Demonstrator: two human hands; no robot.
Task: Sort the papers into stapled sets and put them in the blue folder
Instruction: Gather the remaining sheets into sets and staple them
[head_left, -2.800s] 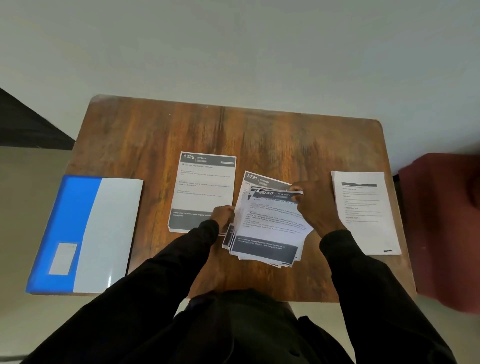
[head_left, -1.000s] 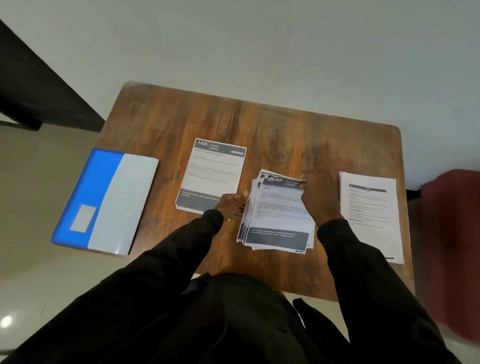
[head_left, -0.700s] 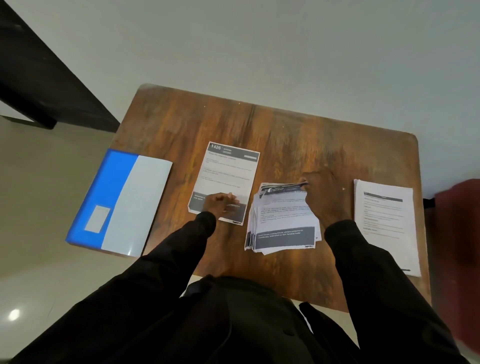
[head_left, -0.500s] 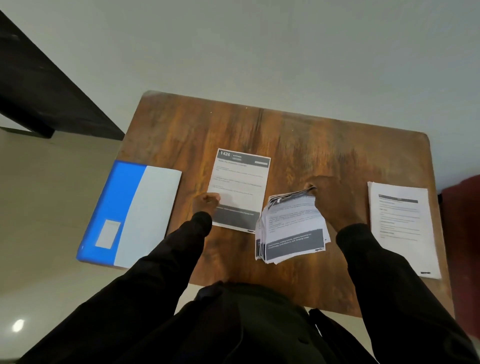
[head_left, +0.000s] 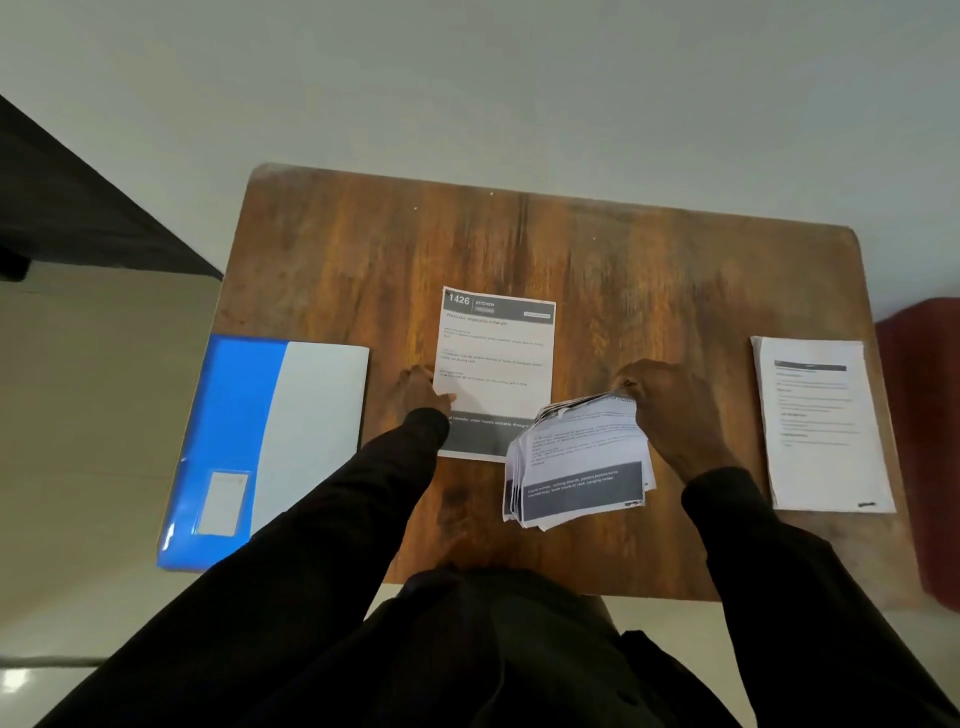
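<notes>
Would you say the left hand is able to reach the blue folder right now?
Probably yes: the folder lies just beside the left hand, only bare table between, though that hand pinches a sheet.

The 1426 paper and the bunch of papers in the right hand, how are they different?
The 1426 paper lies flat on the table; the bunch curls up at its top in the right hand. The 1426 paper shows one neat face; the bunch shows many fanned edges. Both have a dark band at the bottom.

One blue folder (head_left: 234, 415), three paper lots: 1426 sheet (head_left: 493, 353), fanned stack (head_left: 576, 462), neat stack (head_left: 821, 426), two hands: left hand (head_left: 420, 387), right hand (head_left: 670, 405).
</notes>
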